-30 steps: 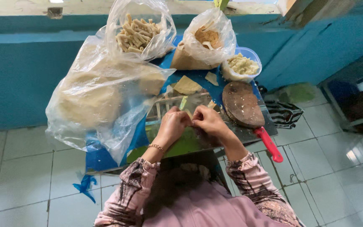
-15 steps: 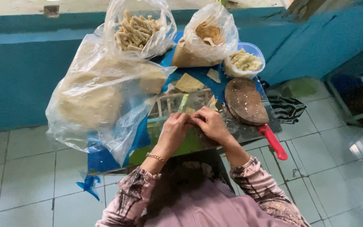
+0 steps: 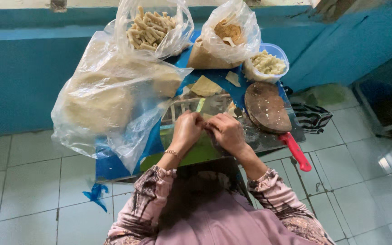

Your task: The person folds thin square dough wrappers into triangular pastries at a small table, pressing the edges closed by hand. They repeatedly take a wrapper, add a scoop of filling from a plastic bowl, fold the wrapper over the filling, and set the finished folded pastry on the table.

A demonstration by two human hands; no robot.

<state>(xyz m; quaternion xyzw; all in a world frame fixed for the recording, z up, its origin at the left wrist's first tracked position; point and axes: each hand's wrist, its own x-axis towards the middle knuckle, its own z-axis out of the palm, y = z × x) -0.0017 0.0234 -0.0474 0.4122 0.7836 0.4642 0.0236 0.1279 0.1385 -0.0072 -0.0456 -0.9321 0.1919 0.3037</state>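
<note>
Head view | left hand (image 3: pixel 186 130) and right hand (image 3: pixel 227 131) curled, fingertips meeting

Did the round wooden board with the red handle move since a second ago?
No. The round wooden board sits beside the plastic tub and against the table's right edge, as before; only the camera shifted.

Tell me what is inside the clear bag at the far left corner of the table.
The clear bag holds a heap of pale, short, finger-shaped rolled pieces, visible through its open top. How deep the pile goes is hidden by crumpled plastic and the large bag in front.
</note>
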